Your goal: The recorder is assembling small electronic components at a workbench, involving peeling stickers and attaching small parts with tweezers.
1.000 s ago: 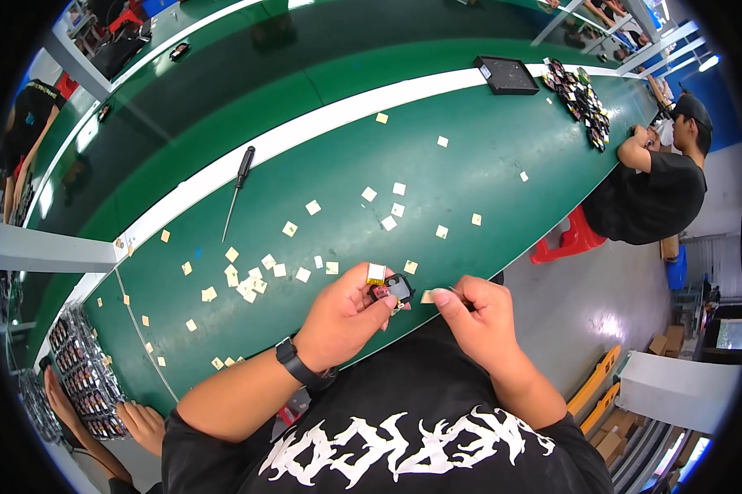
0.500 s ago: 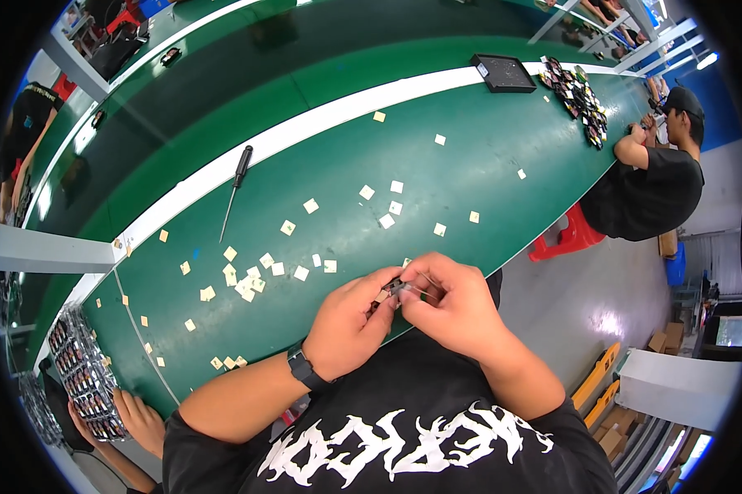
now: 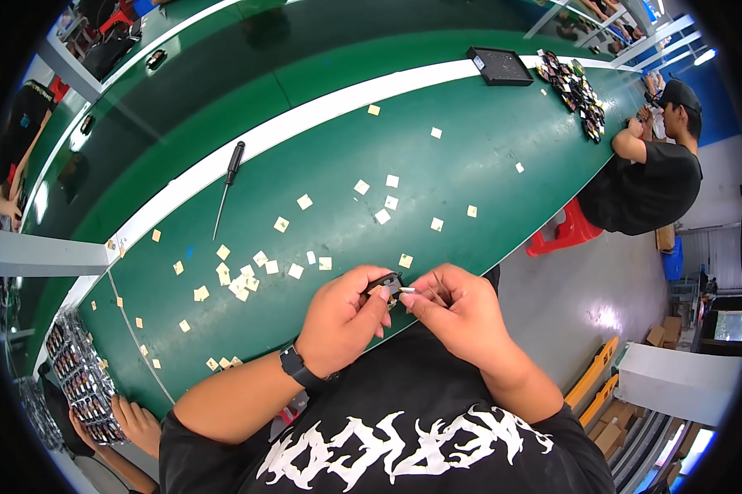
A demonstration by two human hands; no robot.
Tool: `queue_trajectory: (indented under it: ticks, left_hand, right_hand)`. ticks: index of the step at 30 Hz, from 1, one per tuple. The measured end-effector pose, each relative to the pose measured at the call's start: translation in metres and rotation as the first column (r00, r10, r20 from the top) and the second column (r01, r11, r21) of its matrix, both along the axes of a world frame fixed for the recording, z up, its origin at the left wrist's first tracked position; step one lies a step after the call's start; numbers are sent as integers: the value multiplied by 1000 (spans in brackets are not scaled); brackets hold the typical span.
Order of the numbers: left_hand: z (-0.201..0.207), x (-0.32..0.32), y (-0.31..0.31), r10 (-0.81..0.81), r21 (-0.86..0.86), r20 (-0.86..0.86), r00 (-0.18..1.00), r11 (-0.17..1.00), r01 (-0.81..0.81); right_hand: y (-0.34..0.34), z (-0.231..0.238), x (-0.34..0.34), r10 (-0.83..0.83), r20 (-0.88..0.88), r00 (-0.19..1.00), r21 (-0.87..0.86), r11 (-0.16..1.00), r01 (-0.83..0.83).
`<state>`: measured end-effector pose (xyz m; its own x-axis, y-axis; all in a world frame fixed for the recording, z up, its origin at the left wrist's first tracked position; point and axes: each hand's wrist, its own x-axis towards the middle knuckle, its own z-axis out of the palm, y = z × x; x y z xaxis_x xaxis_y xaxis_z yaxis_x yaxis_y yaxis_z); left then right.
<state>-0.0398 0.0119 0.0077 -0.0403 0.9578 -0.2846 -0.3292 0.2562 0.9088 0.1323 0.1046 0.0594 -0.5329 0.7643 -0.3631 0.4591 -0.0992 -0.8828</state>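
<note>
Just over the near edge of the green bench (image 3: 346,177), my two hands meet. My left hand (image 3: 334,317) is closed round a small dark part (image 3: 376,283), its black edge showing above the thumb; the rest is covered by fingers. Thumb and forefinger of my right hand (image 3: 463,319) pinch a small whitish piece (image 3: 407,290) right against that part. Something thin and brownish shows between the right fingers, too small to name. A pale square pad (image 3: 405,261) lies on the bench just beyond my hands.
Several pale square pads (image 3: 239,286) are scattered over the bench. A black-handled screwdriver (image 3: 234,163) lies farther off, left. A black tray (image 3: 501,67) and a heap of small dark parts (image 3: 581,97) are far right, near a seated person (image 3: 646,185). Another person's hand (image 3: 136,421) touches a filled clear tray (image 3: 83,383).
My left hand has turned a little, so more of the dark part shows. The right fingertips have shifted slightly, and the whitish piece is now plainer to see.
</note>
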Motion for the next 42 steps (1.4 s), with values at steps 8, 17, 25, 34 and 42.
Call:
queue_trajectory:
  ticks: [8, 17, 25, 34, 42]
  left_hand:
    - [-2, 4, 2, 49, 38, -23, 999, 998, -48]
    - [1, 3, -1, 24, 101, -208, 978, 995, -3]
    - [-4, 0, 0, -20, 131, -160, 987, 991, 41]
    - [-2, -3, 1, -110, 120, -123, 986, 985, 125]
    - [3, -9, 6, -225, 95, -123, 966, 967, 237]
  right_hand:
    - [-8, -7, -4, 50, -2, 999, 368, 929, -46]
    - [-10, -17, -3, 50, -88, 995, 306, 952, -21]
    - [-6, -13, -7, -6, -62, 998, 167, 986, 16]
    - [12, -27, -8, -107, -156, 982, -63, 993, 99]
    - [29, -31, -9, 20, -163, 986, -295, 953, -68]
